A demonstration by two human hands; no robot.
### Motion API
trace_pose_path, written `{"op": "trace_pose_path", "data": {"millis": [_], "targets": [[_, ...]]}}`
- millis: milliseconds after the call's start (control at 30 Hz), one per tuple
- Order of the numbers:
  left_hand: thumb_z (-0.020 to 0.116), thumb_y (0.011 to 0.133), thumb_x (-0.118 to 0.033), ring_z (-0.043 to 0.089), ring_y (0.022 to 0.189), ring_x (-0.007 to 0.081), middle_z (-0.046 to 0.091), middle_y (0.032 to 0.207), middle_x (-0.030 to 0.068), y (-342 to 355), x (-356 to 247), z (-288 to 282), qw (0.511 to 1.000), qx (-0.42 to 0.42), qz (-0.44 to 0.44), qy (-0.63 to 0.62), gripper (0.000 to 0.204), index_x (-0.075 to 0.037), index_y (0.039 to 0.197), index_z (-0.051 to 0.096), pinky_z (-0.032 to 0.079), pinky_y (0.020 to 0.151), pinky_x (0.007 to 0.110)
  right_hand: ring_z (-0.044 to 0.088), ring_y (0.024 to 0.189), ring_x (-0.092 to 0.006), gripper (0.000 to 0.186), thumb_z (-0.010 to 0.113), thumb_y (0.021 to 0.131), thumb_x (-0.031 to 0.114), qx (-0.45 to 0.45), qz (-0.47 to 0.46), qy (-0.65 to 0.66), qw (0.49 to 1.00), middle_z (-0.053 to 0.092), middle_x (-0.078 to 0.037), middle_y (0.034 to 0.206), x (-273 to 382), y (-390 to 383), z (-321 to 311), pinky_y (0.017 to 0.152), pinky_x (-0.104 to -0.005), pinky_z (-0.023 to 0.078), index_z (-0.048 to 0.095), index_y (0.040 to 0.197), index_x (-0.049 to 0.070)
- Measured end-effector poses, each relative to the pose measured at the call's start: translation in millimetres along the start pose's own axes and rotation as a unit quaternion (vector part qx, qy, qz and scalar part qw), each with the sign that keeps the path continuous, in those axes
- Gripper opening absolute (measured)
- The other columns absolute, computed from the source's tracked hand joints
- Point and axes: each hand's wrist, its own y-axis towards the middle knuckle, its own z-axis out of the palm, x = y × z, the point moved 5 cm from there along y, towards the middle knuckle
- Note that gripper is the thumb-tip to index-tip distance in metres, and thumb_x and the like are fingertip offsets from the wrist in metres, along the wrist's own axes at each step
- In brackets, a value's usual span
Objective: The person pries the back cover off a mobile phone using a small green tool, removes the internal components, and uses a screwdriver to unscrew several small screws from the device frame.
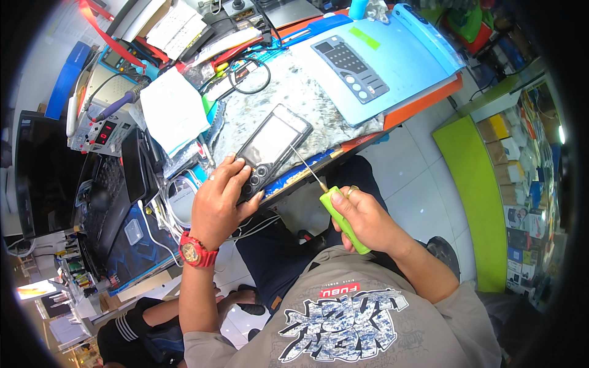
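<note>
My left hand (219, 195), with a red watch at the wrist, grips the lower end of a black-edged phone case (277, 140). Round lens rings show near my fingers, and the middle of the case looks pale and see-through. The case is tilted over the front edge of a speckled grey work mat (285, 92). In my right hand (362, 218) is a green-handled screwdriver (343, 221) with a brass collar and a long thin shaft. Its tip is at the long right edge of the case; whether it touches I cannot tell.
A light-blue board (392, 46) with a dark keypad print lies at the back right. White papers (175, 110), cables and a bench unit (110, 132) crowd the left, near a dark monitor (46, 175). Another person's arm (161, 313) shows at lower left. A glass showcase (527, 184) stands right.
</note>
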Motion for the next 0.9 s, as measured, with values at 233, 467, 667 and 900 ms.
{"op": "trace_pose_path", "data": {"millis": [233, 467, 667, 900], "targets": [[0.089, 0.074, -0.011, 0.065, 0.128, 0.0387, 0.069, 0.125, 0.0184, 0, 1, 0, 1.0, 0.006, 0.0, -0.006, 0.049, 0.002, 0.117, 0.07, 0.057, 0.101, 0.046, 0.059, 0.05, -0.0099, 0.045, 0.048, 0.112, 0.047, -0.014, 0.013, 0.015, 1.0, 0.057, -0.005, 0.08, 3, 1, -6, 0.045, -0.027, 0.05, 0.053, 0.105, 0.003], [0.079, 0.088, -0.013, 0.059, 0.133, 0.0401, 0.066, 0.132, 0.0213, 11, 1, -13, 0.998, 0.054, -0.038, -0.002, 0.04, 0.004, 0.122, 0.066, 0.049, 0.109, 0.048, 0.058, 0.053, -0.0094, 0.042, 0.05, 0.112, 0.042, -0.109, -0.119, -0.013, 0.987, 0.058, -0.004, 0.081, 7, -10, -32, 0.05, -0.0248, 0.048, 0.055, 0.118, 0.001], [0.072, 0.095, -0.015, 0.065, 0.117, 0.0423, 0.065, 0.131, 0.0217, 39, 0, 3, 0.993, 0.04, -0.108, 0.024, 0.037, 0.004, 0.127, 0.064, 0.052, 0.099, 0.047, 0.06, 0.056, -0.01, 0.04, 0.049, 0.112, 0.042, -0.137, -0.128, -0.017, 0.982, 0.059, -0.005, 0.083, -4, -22, -48, 0.052, -0.0242, 0.049, 0.053, 0.116, 0.002], [0.07, 0.094, -0.009, 0.064, 0.119, 0.0424, 0.065, 0.131, 0.0241, 65, 12, 20, 0.99, -0.026, -0.085, 0.11, 0.033, 0.006, 0.123, 0.066, 0.051, 0.102, 0.048, 0.061, 0.058, -0.0109, 0.039, 0.049, 0.113, 0.04, -0.17, -0.167, -0.009, 0.971, 0.059, -0.006, 0.086, -11, -39, -70, 0.054, -0.0245, 0.05, 0.051, 0.116, 0.001]]}}
